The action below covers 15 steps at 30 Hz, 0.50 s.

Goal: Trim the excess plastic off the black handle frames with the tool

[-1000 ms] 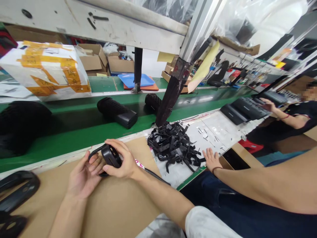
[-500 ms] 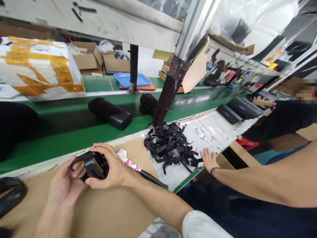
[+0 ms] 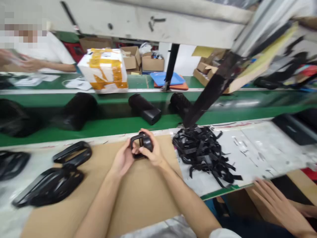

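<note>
A curved black plastic part (image 3: 146,141) with a loop-like opening is held between my two hands, over the brown cardboard sheet (image 3: 141,195). My left hand (image 3: 125,158) grips its left side, fingertips reaching into the opening. Around its right end my right hand (image 3: 154,150) is closed, thumb on the near side. Just right of the cardboard lies a heap of black strips (image 3: 203,153). To the left rest several black oval frames (image 3: 53,185), partly overlapping.
Black perforated housings (image 3: 145,108) lie on the green conveyor belt (image 3: 111,132) beyond the bench. A slanted post (image 3: 210,94) rises behind the strip heap. A co-worker's hand (image 3: 274,198) is at the bench's right edge; another person (image 3: 56,49) works across the belt.
My view has swung left, bringing the oval frames and the person opposite into sight. Both hands still hold the black part. The pink-and-white wrapped tool beside my right arm no longer shows.
</note>
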### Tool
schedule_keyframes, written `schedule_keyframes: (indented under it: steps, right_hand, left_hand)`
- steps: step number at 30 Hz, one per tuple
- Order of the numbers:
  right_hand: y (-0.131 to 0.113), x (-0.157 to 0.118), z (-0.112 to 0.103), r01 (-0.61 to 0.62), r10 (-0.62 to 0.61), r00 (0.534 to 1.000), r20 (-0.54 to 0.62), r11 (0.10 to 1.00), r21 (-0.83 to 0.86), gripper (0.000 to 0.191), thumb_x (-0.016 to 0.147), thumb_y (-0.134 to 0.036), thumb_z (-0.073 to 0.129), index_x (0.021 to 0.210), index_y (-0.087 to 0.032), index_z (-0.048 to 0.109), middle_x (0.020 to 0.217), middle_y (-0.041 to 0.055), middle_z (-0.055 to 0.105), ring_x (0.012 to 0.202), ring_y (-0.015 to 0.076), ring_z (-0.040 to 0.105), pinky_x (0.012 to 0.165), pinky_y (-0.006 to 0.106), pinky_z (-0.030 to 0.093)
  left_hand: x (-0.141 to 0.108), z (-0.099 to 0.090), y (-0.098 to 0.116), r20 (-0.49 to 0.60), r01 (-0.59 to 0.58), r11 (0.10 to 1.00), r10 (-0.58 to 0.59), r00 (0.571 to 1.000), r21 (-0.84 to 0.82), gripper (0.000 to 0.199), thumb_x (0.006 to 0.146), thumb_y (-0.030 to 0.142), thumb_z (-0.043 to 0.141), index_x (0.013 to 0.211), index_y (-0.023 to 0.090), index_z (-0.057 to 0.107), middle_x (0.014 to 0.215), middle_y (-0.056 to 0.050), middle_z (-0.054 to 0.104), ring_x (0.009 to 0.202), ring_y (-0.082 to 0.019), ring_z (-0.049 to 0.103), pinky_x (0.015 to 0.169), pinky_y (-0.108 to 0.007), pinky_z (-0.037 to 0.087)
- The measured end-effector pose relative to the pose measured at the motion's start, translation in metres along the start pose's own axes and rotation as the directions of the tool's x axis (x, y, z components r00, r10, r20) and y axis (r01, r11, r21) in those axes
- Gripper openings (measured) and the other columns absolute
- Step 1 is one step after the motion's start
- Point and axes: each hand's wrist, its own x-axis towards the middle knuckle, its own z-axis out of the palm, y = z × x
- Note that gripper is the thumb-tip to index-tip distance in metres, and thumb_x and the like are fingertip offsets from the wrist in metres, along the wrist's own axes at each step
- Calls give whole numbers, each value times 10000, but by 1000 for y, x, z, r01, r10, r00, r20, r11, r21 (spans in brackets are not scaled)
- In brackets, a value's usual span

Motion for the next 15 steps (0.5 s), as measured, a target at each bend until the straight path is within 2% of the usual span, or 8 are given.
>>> schedule_keyframes:
  steps: [3,8,9,11,13,15]
  right_hand:
    - [-2,1,-3,19,-19,999,-42,1000,-1,687,869,-544,703,1433,-197,522,1442,149,610,1291,283,623,1113,435,492]
    - [10,1,-8,-6,14,982,-187,999,44,679,914,-507,583,1483,-171,429,1437,196,600,1223,296,667,1044,467,532]
    - [12,1,-9,-6,19,977,-212,998,60,670,927,-490,550,1496,-168,404,1445,203,590,1239,299,660,1031,470,539]
    - [14,1,-10,-2,28,971,-236,994,112,647,934,-453,530,1502,-178,393,1448,200,585,1252,298,654,1001,466,554]
    - [14,1,-11,5,41,967,-252,984,179,627,918,-436,559,1487,-208,426,1435,171,596,1223,284,664,970,446,567]
    - [13,1,-11,-19,85,964,-253,968,252,621,902,-436,598,1479,-257,457,1433,118,602,1185,257,672,970,420,566]
  left_hand:
    - [5,-3,-3,37,-17,1000,18,999,-25,404,883,517,725,722,156,641,618,-1,509,618,-126,507,675,-247,490]
    - [12,-14,-14,34,-213,946,212,977,242,434,835,558,775,776,130,734,792,-70,672,775,-158,581,719,-242,476]
    - [12,-14,-16,49,-207,945,201,978,252,414,828,536,793,798,126,743,821,-73,684,768,-146,575,686,-226,456]
    - [12,-14,-20,91,-121,977,107,990,176,388,822,504,812,860,124,751,873,-68,691,670,-96,526,584,-201,390]
    - [11,-13,-23,138,-14,998,6,990,54,386,820,492,819,885,121,737,901,-59,685,553,-42,427,509,-190,313]
    - [11,-11,-26,173,40,998,-32,984,-42,391,818,484,825,856,112,710,881,-44,669,492,-9,355,484,-182,283]
